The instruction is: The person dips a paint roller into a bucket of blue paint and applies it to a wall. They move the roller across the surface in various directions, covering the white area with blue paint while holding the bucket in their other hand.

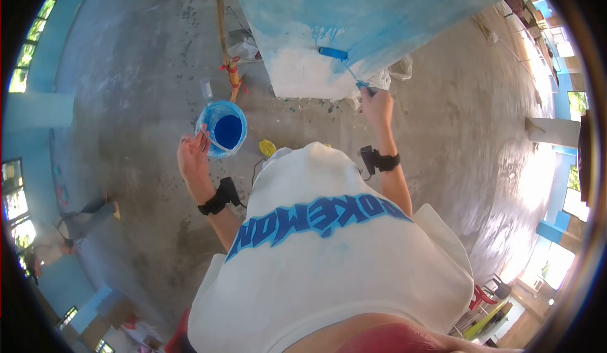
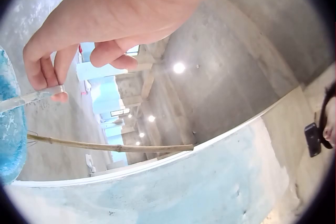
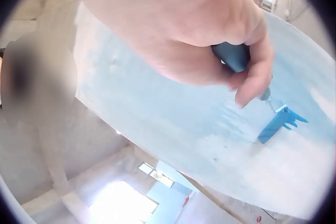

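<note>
On panel, roller inside edges

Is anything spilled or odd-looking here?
Yes, a little: ragged blue drips mark the painted surface beside the roller, standing out against the paler, smoother area around them. Dark specks also dot the floor near that surface's lower edge; they may be splashes.
</note>
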The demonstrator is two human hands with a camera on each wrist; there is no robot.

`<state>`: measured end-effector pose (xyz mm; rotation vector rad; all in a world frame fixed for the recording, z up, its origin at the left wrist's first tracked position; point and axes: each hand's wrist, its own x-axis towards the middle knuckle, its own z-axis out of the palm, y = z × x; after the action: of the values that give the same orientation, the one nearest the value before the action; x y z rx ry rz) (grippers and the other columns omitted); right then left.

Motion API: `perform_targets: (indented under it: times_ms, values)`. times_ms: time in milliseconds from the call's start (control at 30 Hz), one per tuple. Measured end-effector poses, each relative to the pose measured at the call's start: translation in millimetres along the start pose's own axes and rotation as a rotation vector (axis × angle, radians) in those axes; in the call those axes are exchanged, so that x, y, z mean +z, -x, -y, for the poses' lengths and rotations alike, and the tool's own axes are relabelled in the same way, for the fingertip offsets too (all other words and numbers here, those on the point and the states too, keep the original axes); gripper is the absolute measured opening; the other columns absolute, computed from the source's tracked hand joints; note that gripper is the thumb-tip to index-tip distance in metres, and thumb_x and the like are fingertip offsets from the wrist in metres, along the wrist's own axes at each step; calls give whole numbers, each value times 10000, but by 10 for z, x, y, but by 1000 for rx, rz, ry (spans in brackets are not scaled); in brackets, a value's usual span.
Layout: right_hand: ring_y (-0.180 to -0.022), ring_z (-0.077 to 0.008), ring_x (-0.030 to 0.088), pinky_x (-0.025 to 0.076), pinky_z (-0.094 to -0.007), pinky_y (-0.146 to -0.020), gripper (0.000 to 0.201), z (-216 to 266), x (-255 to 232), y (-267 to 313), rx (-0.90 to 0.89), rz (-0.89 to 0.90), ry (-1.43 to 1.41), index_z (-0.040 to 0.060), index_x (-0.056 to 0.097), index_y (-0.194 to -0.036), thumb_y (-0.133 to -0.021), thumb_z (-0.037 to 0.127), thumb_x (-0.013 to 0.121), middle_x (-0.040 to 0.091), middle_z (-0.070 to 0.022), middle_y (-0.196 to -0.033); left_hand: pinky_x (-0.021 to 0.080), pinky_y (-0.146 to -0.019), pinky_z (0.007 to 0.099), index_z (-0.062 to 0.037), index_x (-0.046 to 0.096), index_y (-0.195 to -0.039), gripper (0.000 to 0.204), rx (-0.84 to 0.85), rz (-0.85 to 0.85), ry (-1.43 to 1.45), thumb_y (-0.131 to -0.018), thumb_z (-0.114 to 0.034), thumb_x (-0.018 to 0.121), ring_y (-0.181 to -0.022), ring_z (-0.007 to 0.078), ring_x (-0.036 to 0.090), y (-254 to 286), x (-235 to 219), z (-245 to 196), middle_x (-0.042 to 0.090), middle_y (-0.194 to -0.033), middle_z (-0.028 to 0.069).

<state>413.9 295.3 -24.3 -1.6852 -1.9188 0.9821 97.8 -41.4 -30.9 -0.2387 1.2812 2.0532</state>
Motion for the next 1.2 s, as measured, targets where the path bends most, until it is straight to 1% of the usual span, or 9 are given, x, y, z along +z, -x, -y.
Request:
perform_targets:
  times_ms: [67, 200, 300, 467, 567, 700, 800, 1000, 1200]
  values:
    - [-475, -198, 644, 522, -318, -473, 330, -154, 277, -136, 9, 54, 6, -97, 679, -848, -905, 222, 615, 641, -119, -598, 402, -933, 373, -134, 559, -848, 142, 11, 66, -15, -947, -230, 524, -1079, 269, 575, -64, -143, 21, 617, -1207, 244]
    - [-478, -187, 643, 526, -319, -468, 322, -194, 453, -240, -8, 110, 36, -99, 680, -842, -903, 210, 616, 647, -120, -610, 388, -945, 369, -135, 554, -839, 156, 112, 120, -7, -951, -237, 514, -1071, 264, 579, 81, -81, 50, 612, -1219, 239]
    - [-506, -258, 662, 532, -369, -541, 324, -93, 344, -265, 14, 85, -29, -88, 694, -812, -883, 222, 627, 652, -170, -599, 397, -897, 353, -111, 516, -854, 118, 140, 84, 11, -940, -190, 504, -1016, 244, 588, 78, -91, 64, 645, -1126, 198]
    - [-509, -217, 666, 523, -326, -485, 331, 44, -43, -282, -9, 137, -28, -90, 680, -813, -888, 230, 637, 650, -134, -600, 382, -936, 371, -113, 518, -842, 106, 160, 59, -3, -930, -164, 489, -1028, 247, 587, 110, -79, 35, 641, -1130, 205]
    - [-514, -169, 641, 521, -297, -462, 293, -245, 70, -421, 61, 224, 60, -73, 685, -858, -887, 212, 625, 674, -94, -679, 378, -945, 377, -116, 524, -837, 91, 125, 48, 23, -917, -151, 496, -1027, 249, 588, 23, -215, 39, 639, -1139, 213]
    - [-525, -189, 646, 527, -303, -475, 293, -855, 645, -796, 91, 302, 279, -85, 680, -861, -874, 203, 627, 676, -125, -705, 383, -936, 375, -119, 524, -832, 89, 137, 21, 24, -914, -131, 491, -1030, 254, 586, 34, -201, 17, 637, -1144, 222]
    - [-514, -220, 621, 529, -327, -481, 276, -1712, 1290, -1231, 257, 425, 154, -100, 635, -907, -874, 173, 610, 644, -147, -701, 388, -929, 371, -122, 526, -834, 83, 93, 27, 27, -909, -122, 489, -1037, 257, 582, 22, -268, -1, 631, -1153, 226]
    - [-517, -228, 547, 511, -373, -454, 126, -2750, 2708, -1816, 583, 671, -443, -50, 518, -952, -890, 55, 553, 530, -124, -699, 387, -970, 389, -123, 579, -871, 106, 85, 45, 26, -941, -176, 519, -1148, 304, 551, -5, -417, -36, 569, -1261, 285]
    - [-544, -233, 570, 495, -373, -459, 67, -2789, 3407, -1891, 619, 396, -637, -49, 522, -891, -887, 9, 491, 570, -150, -725, 339, -1039, 423, -113, 545, -828, 170, 130, 60, -124, -967, -173, 467, -1219, 325, 511, 176, -221, -294, 530, -1310, 297]
